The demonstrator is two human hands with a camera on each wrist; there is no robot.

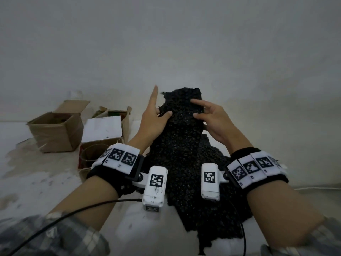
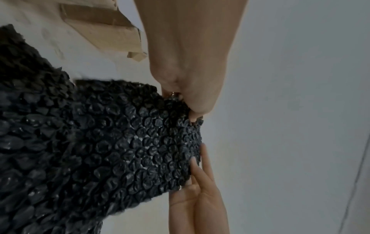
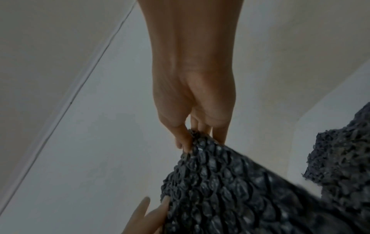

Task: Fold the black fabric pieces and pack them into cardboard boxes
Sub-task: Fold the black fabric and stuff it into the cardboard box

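Note:
A black bubble-textured fabric piece [image 1: 181, 145] is lifted in front of me, its lower part draping down to the surface. My left hand [image 1: 156, 117] pinches its upper left edge between thumb and fingers, index finger pointing up. My right hand [image 1: 206, 115] pinches the upper right edge, thumb on the near face. In the left wrist view the left hand [image 2: 186, 101] grips the fabric [image 2: 120, 142] at its edge, with the right hand's fingers [image 2: 198, 171] below. The right wrist view shows the right hand [image 3: 192, 136] pinching the fabric [image 3: 230, 190].
An open cardboard box [image 1: 55, 132] stands at the left on the pale surface. A second open cardboard box [image 1: 103, 143] with a white sheet over it sits beside my left wrist. A wall rises behind. A black cable [image 1: 73, 213] runs across my left forearm.

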